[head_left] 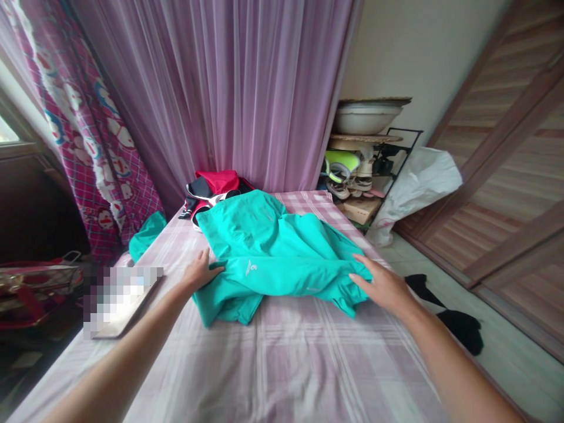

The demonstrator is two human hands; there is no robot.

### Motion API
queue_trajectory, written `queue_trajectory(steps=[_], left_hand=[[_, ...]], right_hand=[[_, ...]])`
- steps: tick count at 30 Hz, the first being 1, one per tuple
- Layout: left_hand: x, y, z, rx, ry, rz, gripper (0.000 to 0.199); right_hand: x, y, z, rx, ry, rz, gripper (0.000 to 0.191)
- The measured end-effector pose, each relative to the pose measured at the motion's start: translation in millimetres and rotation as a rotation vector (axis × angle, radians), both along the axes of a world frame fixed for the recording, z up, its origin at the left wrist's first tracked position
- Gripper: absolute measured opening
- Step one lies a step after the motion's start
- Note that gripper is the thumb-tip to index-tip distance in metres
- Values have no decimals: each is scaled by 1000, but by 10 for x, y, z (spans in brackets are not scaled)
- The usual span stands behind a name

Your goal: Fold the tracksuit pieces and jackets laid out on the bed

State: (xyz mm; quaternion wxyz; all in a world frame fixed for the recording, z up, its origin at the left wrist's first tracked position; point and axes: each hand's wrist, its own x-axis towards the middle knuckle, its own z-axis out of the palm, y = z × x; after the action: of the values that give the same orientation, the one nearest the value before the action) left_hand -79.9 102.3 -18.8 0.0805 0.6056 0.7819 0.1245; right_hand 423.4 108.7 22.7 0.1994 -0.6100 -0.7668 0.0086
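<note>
Teal garment (277, 273) mid-view, rumpled on plaid cloth (282, 370). Hands well apart: L hand (198, 274) at garment's 9 o'clk, R hand (384, 286) at 3, both touching fabric; can't tell if gripped. Red/blk clothes (222, 181) just beyond, approx 11 o'clk. Blurred flat slab (126, 304) betw 8 & 9.

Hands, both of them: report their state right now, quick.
Left hand: at the left edge of the teal garment; grip cannot be told.
Right hand: open, thumb and forefinger apart, at the garment's right end.
</note>
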Motion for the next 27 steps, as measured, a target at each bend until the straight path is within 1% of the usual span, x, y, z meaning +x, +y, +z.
queue_trajectory(steps=[2, 3, 6, 8, 10, 12, 13, 15, 17, 19, 21, 24, 26, 27], left_hand=[[20, 27, -49, -35, 9, -16, 90], [27, 46, -64, -49, 9, -27, 90], [55, 138, -68, -93, 21, -8, 90], [89, 214, -49, -120, 38, 6, 89], [141, 280, -27, -111, 62, -7, 84], [208, 318, -10, -73, 84, -38, 75], [243, 325, -3, -56, 92, -53, 69], [303, 314, 14, -43, 100, -77, 57], [330, 285, 44, -51, 106, -91, 45], [306, 259, 89, -63, 117, -97, 38], [229, 248, 145, -49, 141, -120, 37], [59, 252, 225, 91, 123, -213, 38], [-39, 245, 272, 186, -10, -266, 42], [-71, 232, 298, 199, -97, -281, 46]], right_hand=[[-62, -83, -34, 53, -19, 105, 63], [-102, -132, -52, 71, -41, 136, 67], [-225, -266, -112, 97, -144, 181, 79], [-291, -308, -159, 123, -212, 239, 83], [-330, -291, -215, 156, -253, 321, 79], [-347, -215, -275, 178, -258, 377, 65], [-352, -163, -304, 180, -251, 382, 56], [-362, -48, -354, 157, -233, 360, 45], [-374, 52, -379, 85, -234, 330, 41], [-382, 118, -373, -13, -252, 294, 42], [-379, 154, -341, -104, -264, 250, 48], [-365, 189, -277, -208, -236, 185, 66], [-370, 225, -240, -269, -204, 142, 79], [-379, 248, -221, -298, -195, 115, 85]])
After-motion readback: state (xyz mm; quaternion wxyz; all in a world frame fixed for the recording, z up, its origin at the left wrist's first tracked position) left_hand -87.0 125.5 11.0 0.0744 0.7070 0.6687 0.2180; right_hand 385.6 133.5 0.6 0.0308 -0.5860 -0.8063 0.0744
